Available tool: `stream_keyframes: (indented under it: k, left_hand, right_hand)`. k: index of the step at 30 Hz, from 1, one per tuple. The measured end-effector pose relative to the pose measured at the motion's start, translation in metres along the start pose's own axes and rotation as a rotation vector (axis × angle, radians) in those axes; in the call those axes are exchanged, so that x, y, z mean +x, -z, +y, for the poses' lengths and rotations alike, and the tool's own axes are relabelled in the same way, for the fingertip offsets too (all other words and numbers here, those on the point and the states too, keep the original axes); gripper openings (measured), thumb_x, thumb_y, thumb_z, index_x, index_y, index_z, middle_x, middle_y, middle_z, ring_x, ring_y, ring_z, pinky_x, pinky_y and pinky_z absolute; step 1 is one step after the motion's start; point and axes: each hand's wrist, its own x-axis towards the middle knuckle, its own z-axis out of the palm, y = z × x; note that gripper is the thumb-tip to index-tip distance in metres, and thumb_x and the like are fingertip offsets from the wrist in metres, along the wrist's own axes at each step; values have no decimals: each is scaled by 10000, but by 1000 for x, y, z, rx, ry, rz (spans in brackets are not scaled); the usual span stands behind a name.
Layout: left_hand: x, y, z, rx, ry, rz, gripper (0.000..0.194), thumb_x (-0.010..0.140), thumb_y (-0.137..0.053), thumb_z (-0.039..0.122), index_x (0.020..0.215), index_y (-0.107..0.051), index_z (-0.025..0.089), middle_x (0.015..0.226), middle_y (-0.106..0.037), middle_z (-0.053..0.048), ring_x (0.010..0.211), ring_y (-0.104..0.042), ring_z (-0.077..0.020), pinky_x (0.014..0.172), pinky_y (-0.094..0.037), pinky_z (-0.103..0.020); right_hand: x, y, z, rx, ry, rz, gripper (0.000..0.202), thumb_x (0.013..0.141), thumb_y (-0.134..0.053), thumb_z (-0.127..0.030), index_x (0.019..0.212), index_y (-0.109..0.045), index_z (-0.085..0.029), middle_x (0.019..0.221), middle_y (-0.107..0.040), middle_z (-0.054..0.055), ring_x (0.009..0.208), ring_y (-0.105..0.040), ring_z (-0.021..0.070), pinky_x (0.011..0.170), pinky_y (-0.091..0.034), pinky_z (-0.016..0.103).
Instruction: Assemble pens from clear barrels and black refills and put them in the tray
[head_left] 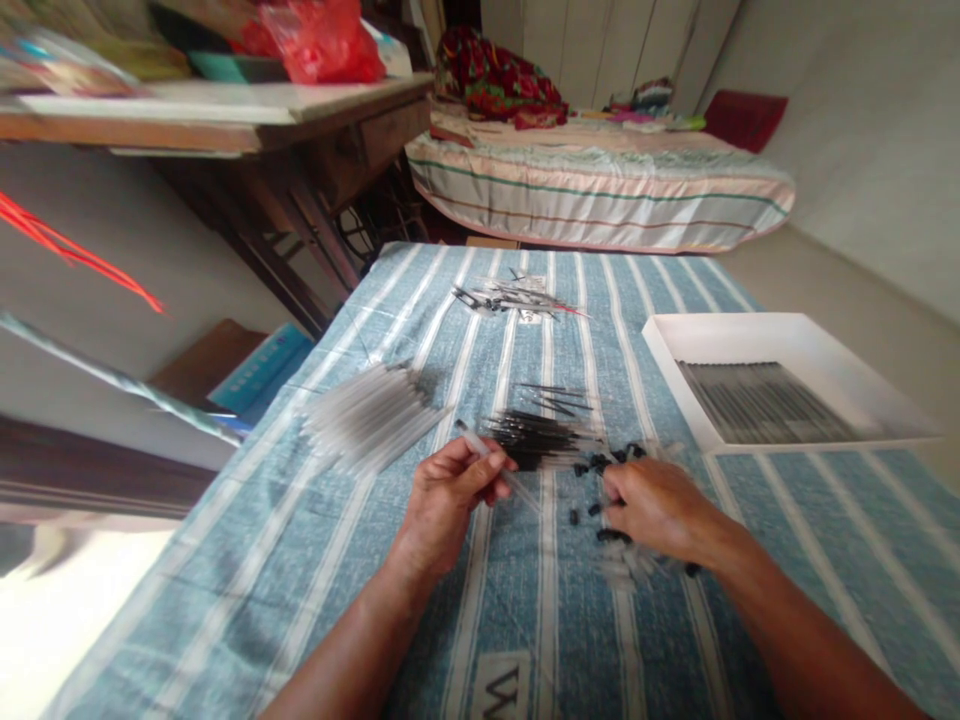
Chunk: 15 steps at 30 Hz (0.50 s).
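My left hand point(459, 485) is closed around a translucent pen barrel point(480, 443), tilted, with a dark upper end. My right hand point(652, 502) reaches into a scattered heap of small black pen parts point(615, 536) and clear pen caps point(637, 568). Its fingers are curled together, and what they pinch, if anything, is hidden. Between the hands lies a bundle of thin black pen refills point(536, 437). To the left of them rests a pile of translucent barrels point(371, 415), blurred at the edges.
A white box point(817, 345) on the right holds a row of dark pens point(757, 400). More thin pieces point(517, 297) lie at the far end of the striped tablecloth point(300, 610). Beyond are a bed point(600, 185) and a wooden desk point(337, 130) bearing a red bag point(322, 40).
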Motion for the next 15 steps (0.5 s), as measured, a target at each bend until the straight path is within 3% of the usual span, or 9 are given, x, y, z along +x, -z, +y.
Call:
stream_keyframes:
  k: [2,5,8,15]
  left_hand:
    - [0,0,-1,-31,-9,1,118,727,-715,229,731,-635,143,717,-692,-19,513,-570,-81,487,-406,-181]
    - [0,0,-2,-76,-22,0,113,732,-714,225,745,-630,150,733,-701,-23,529,-581,-89,502,-424,-188]
    - [0,0,-3,-100,-32,1,100,743,-706,216,753,-629,152,743,-708,-29,533,-584,-88,502,-427,-187]
    - [-1,0,-4,-114,-35,-16,91,760,-694,203,771,-621,150,750,-710,-30,535,-591,-84,494,-431,-175]
  right_hand:
    - [-1,2,1,50,-11,92,70,729,-573,-184,699,-636,-183,615,-649,25,595,-584,166,523,-227,247]
    - [-3,4,-4,192,96,192,66,741,-548,-167,699,-596,-186,605,-606,-6,576,-544,132,549,-279,228]
    - [-7,-1,-15,343,230,195,87,741,-528,-136,673,-555,-183,578,-545,-30,535,-489,99,535,-296,205]
    - [-7,-14,-31,599,382,281,122,759,-502,-108,666,-543,-174,571,-484,-39,527,-455,81,527,-319,185]
